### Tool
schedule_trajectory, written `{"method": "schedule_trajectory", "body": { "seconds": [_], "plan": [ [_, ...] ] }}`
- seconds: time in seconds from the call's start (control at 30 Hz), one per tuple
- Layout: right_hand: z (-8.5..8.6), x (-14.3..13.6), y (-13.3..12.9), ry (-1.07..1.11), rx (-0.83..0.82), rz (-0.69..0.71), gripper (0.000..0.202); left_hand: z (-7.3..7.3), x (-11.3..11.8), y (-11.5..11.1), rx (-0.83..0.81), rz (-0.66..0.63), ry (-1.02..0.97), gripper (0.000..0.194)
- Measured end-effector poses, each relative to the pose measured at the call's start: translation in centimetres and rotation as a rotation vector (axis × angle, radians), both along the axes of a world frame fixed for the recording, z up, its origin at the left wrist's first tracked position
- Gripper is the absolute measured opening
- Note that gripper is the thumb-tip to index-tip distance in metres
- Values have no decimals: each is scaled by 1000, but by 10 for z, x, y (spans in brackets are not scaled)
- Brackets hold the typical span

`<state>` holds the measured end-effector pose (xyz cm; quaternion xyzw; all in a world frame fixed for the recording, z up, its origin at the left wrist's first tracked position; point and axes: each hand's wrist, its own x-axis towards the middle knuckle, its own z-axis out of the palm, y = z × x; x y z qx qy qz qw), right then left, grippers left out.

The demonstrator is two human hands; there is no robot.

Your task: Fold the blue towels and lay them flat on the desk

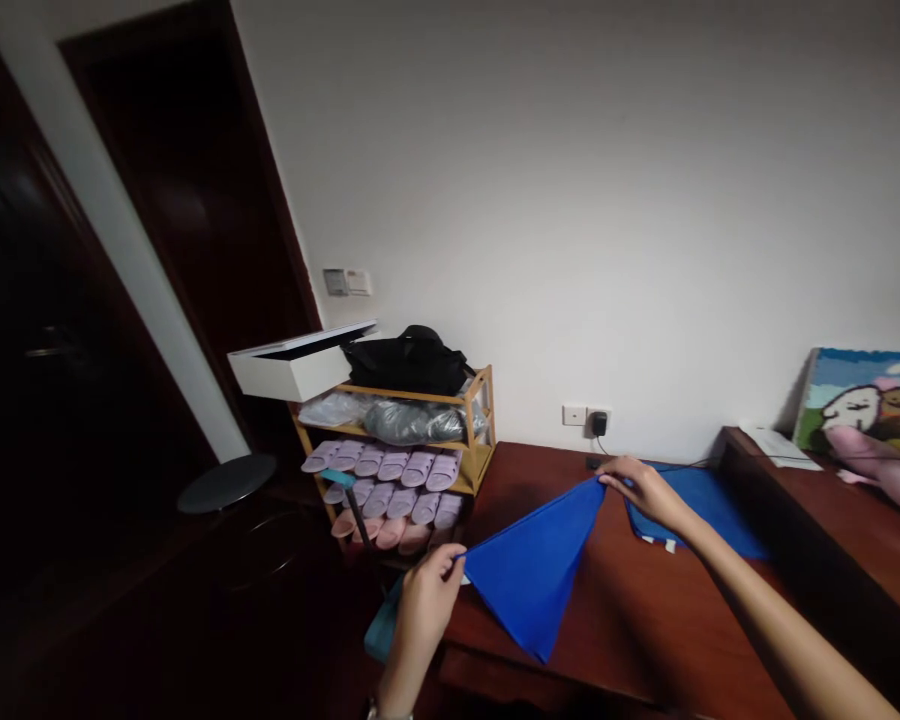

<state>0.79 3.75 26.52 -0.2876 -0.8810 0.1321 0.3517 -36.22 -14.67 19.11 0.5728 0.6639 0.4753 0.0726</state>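
A blue cloth (536, 565) hangs as a folded triangle between my two hands, its lowest point drooping over the front part of the reddish-brown table (690, 620). My left hand (429, 595) pinches the left corner, and a small white tag shows beside those fingers. Higher up and to the right, my right hand (641, 492) pinches the other top corner. Behind my right wrist, more blue cloth (709, 510) lies flat on the table, with white tags along its near edge.
A wooden rack (478, 425) left of the table holds several slippers (394, 465), a black bag (412, 362) and an open white box (292, 372). A round stool (227, 484) stands farther left. A pink plush toy (881, 470) rests on the raised ledge at right. A plugged-in charger (598, 424) sits on the wall.
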Motion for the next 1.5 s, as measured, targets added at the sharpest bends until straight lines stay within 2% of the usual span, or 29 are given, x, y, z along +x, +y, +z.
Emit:
{"method": "schedule_trajectory", "body": {
  "seconds": [0.1, 0.17, 0.23, 0.3, 0.4, 0.6, 0.77, 0.87, 1.03, 1.23, 1.37, 1.5],
  "plan": [
    [15, 32, -18, 59, -19, -62, 33, 50, 10, 5, 65, -43, 17, 21],
    [18, 47, -26, 106, -30, -96, 33, 76, 13, 12, 81, -102, -33, 22],
    [17, 60, -32, 154, -40, -118, 34, 94, 17, 22, 67, -194, -159, 24],
    [15, 69, -40, 181, -57, -130, 35, 102, 22, 32, 41, -274, -308, 27],
    [11, 82, -54, 186, -95, -146, 36, 101, 31, 40, 26, -324, -431, 26],
    [8, 108, -80, 210, -148, -171, 37, 86, 46, 43, 8, -371, -440, 30],
    [-1, 116, -85, 211, -156, -201, 41, 75, 53, 58, -63, -409, -468, 35],
    [-4, 118, -86, 210, -154, -223, 42, 73, 56, 62, -93, -431, -480, 40],
    [6, 129, -98, 256, -54, -295, 36, 90, 67, 46, -116, -477, -428, 41],
    [33, 144, -129, 359, 106, -389, 25, 114, 86, 18, 43, -451, -477, 31],
    [39, 146, -137, 347, 117, -412, 26, 118, 95, 22, 56, -446, -532, 33],
    [35, 144, -137, 319, 95, -395, 28, 114, 94, 36, 29, -428, -531, 38]
  ]
}}
